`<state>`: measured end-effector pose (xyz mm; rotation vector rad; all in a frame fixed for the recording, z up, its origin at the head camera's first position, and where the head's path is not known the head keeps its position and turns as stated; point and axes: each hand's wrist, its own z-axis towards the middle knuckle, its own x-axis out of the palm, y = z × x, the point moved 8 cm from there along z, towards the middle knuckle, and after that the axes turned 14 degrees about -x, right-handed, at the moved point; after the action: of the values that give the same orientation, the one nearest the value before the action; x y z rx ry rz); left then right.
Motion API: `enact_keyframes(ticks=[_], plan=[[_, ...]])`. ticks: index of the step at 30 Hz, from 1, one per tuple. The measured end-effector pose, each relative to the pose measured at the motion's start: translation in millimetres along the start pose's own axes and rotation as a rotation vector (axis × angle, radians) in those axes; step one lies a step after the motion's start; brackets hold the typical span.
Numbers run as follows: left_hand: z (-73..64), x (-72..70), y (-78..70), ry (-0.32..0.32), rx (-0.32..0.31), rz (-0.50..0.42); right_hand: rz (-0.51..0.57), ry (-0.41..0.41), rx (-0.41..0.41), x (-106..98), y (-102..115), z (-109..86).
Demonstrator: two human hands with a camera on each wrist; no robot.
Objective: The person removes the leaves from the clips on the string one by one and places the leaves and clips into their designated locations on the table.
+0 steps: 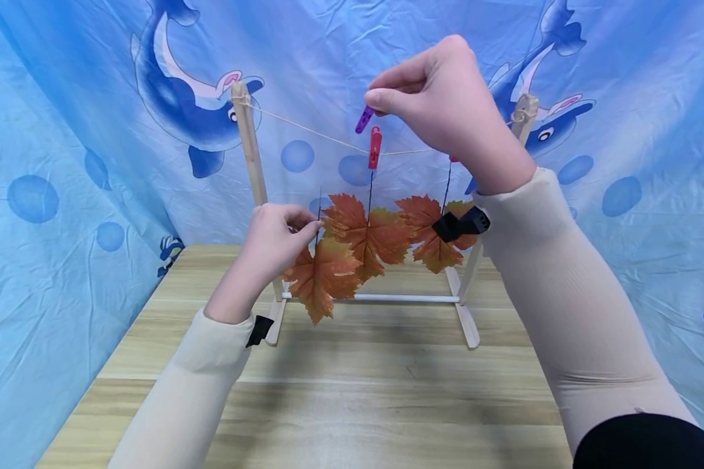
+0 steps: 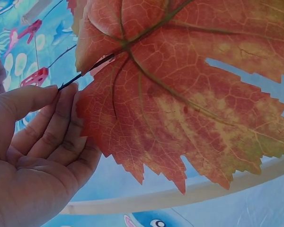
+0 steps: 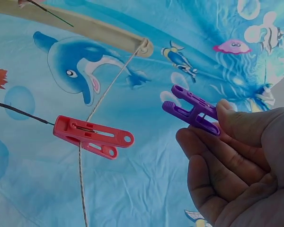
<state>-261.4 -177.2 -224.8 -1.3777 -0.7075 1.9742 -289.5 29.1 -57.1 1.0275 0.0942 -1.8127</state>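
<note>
My left hand (image 1: 277, 236) pinches the dark stem (image 2: 72, 81) of an orange-red maple leaf (image 1: 322, 273) between thumb and fingertips. The leaf hangs below the string, its veins and toothed edge close up in the left wrist view. Higher up, my right hand (image 1: 446, 107) holds a purple clothespin (image 3: 195, 109) between thumb and fingers, its free ends spread apart. Just below it, a red clothespin (image 1: 375, 148) is clipped on the string (image 1: 305, 127) and holds a second leaf (image 1: 375, 238) by its stem. A third leaf (image 1: 425, 225) hangs to the right, partly hidden by my right wrist's strap.
A wooden frame with a left post (image 1: 249, 146) and a right post (image 1: 525, 117) carries the sagging string. A white crossbar (image 1: 405, 298) joins its feet on the wood-grain table (image 1: 352, 404). Behind stands a blue curtain (image 1: 53, 130) with dolphins printed on it.
</note>
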Motion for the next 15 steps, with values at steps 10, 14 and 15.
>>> enact_keyframes(ticks=[10, 14, 15], plan=[[-15.3, 1.5, 13.0, 0.045, -0.070, 0.009, -0.007, -0.030, -0.004, -13.3, -2.2, -36.4], [-21.0, 2.2, 17.4, 0.061, -0.090, 0.015, 0.015, -0.031, -0.005, -14.4, -4.0, -52.8], [-22.3, 2.3, 18.0, 0.063, -0.092, 0.015, 0.023, -0.033, -0.012, -14.4, -4.3, -56.7]])
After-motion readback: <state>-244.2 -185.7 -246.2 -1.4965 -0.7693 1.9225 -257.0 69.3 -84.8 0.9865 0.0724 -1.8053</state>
